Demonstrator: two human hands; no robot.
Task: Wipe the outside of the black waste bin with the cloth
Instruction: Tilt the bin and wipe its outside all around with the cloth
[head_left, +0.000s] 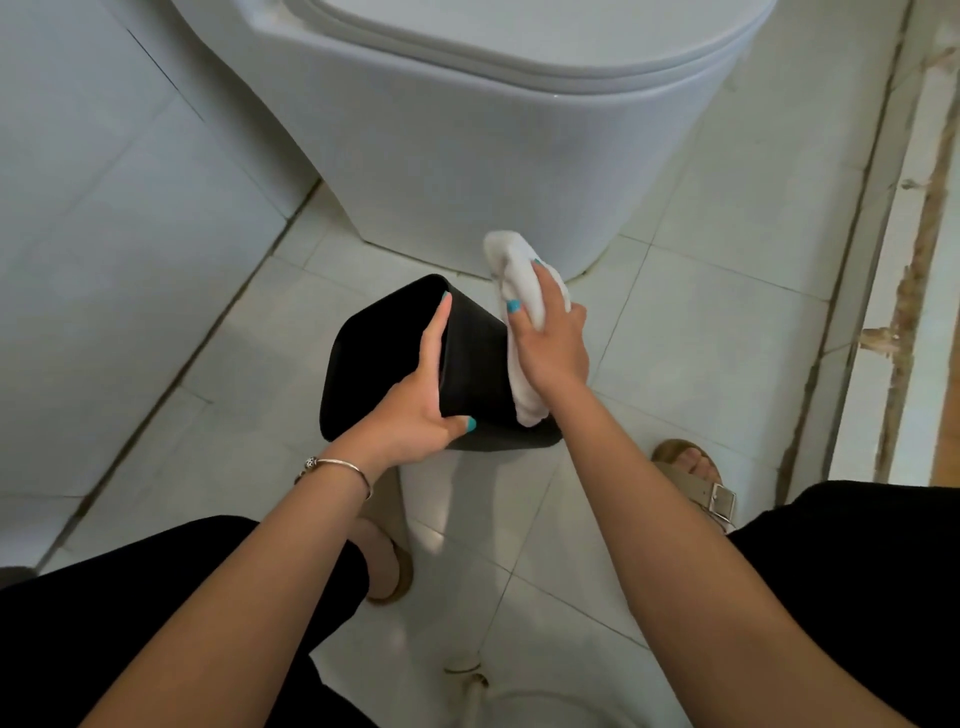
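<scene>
Black waste bin (470, 364) tilted at frame center below toilet (467, 156), my left grip (415, 410) clasping its rim, my right grip (550, 343) clutching white cloth (519, 275) against bin's right outer side

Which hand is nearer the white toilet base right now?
Right. The right hand presses the white cloth just before the toilet base; the left hand grips farther back.
</scene>
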